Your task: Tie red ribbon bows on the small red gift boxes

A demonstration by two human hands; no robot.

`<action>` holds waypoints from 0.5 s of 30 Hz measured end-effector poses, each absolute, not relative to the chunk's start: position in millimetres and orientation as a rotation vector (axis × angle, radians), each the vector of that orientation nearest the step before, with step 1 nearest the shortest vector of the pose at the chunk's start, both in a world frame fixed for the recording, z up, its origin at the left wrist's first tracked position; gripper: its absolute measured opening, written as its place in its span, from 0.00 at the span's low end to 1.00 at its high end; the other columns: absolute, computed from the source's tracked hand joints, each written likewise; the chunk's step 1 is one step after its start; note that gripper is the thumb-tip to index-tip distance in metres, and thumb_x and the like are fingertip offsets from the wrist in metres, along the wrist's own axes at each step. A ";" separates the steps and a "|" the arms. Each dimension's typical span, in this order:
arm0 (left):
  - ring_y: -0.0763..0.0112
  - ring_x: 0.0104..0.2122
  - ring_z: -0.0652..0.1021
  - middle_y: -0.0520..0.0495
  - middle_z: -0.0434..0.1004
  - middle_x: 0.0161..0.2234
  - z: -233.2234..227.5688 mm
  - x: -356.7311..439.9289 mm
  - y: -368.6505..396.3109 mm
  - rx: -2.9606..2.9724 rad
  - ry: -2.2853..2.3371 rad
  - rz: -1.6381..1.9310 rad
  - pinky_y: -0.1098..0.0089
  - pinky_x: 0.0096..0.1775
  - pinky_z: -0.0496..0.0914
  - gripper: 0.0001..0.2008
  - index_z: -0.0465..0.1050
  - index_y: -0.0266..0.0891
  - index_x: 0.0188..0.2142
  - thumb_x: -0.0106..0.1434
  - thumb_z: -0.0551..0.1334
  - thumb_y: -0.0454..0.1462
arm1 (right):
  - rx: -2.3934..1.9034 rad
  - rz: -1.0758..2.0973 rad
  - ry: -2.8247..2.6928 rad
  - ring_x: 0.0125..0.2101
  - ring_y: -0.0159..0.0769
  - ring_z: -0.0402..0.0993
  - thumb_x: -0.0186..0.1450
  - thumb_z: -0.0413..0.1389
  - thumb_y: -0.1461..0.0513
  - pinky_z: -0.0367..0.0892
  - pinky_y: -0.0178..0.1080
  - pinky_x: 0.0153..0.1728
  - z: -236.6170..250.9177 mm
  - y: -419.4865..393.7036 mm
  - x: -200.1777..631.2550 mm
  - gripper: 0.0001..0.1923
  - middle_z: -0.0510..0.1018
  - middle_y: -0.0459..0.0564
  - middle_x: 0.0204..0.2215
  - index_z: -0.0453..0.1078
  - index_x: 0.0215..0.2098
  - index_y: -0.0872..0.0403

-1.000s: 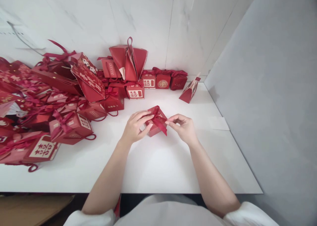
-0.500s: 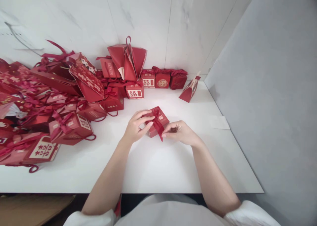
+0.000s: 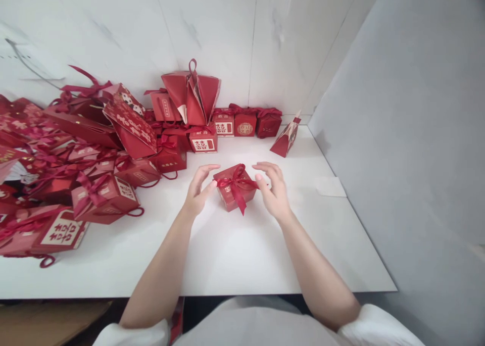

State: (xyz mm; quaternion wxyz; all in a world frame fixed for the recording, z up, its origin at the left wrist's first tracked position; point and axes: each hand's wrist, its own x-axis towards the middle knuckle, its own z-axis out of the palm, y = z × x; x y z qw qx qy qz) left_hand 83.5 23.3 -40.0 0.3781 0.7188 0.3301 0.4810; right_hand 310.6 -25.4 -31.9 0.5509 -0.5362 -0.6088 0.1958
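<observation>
A small red gift box [image 3: 226, 198] stands on the white table, topped by a dark red ribbon bow [image 3: 238, 183] with one tail hanging down its near side. My left hand [image 3: 199, 188] is at the box's left, fingers apart and curved, the thumb tip close to the ribbon's left end. On the other side my right hand [image 3: 273, 188] is held with fingers spread and bent, its thumb near the right end of the ribbon. Neither hand grips the box; whether a fingertip touches the ribbon I cannot tell.
Red gift boxes with ribbons [image 3: 108, 197] are heaped on the left of the table [image 3: 235, 255]. More boxes [image 3: 245, 125] line the marble wall. A triangular red box [image 3: 285, 138] stands at the back right, near a white slip [image 3: 331, 186]. A grey panel [image 3: 417, 149] borders the right.
Both hands have let go of the box and ribbon and moved apart to either side. The box has turned slightly, and its whole bow now shows. The view has shifted a little.
</observation>
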 end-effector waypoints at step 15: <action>0.57 0.58 0.70 0.47 0.76 0.54 -32.5 101.0 5.9 2.676 0.957 1.030 0.53 0.59 0.62 0.19 0.73 0.46 0.54 0.63 0.63 0.40 | -1.460 0.417 -1.778 0.62 0.48 0.59 0.72 0.45 0.49 0.61 0.54 0.60 -47.1 -25.7 301.6 0.25 0.57 0.54 0.67 0.63 0.63 0.47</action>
